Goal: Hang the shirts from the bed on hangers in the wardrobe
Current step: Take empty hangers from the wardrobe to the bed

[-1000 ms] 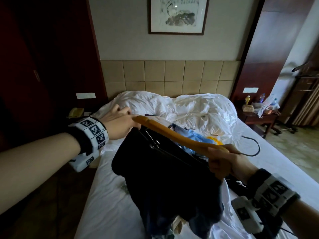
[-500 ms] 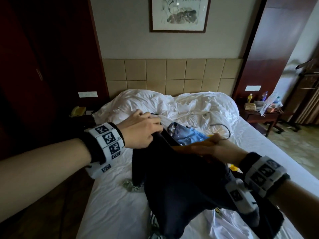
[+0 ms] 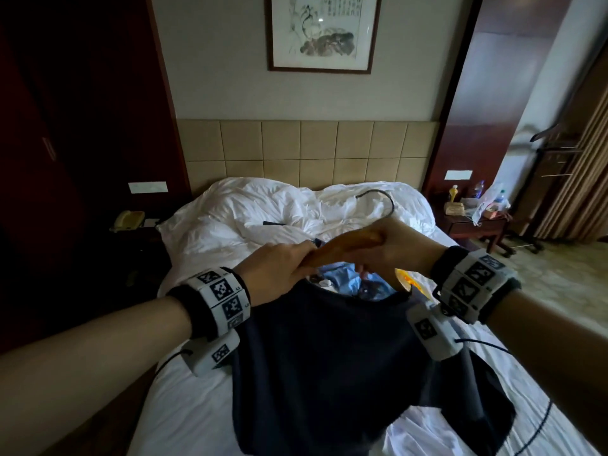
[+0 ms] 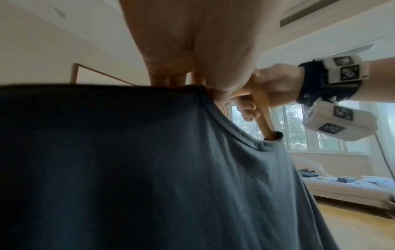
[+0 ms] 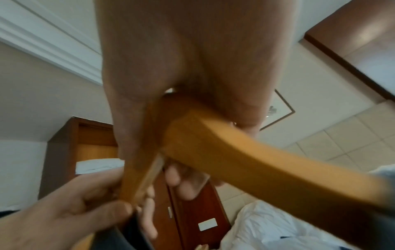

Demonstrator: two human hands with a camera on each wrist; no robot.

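Nearest, hanging below both hands and above the bed [image 3: 184, 406]: dark shirt [image 3: 329, 363], collar raised between the wrists. Just above the collar, left hand [image 3: 279, 274] with fingers curled, pinching the shirt's neckline against one arm of the wooden hanger [image 3: 342, 246]. Right beside it, touching, right hand [image 3: 394, 248] wrapped around the hanger's middle, holding it aloft. Seen from the left wrist, other hanger arm poking down into the neck opening. Under the hands, light blue garment [image 3: 348, 281] lying on the bed. Beyond the right hand, metal hook [image 3: 381, 199] curving up over the crumpled white duvet [image 3: 263, 209]. Farther still, padded headboard [image 3: 309, 153] and framed picture [image 3: 322, 31].
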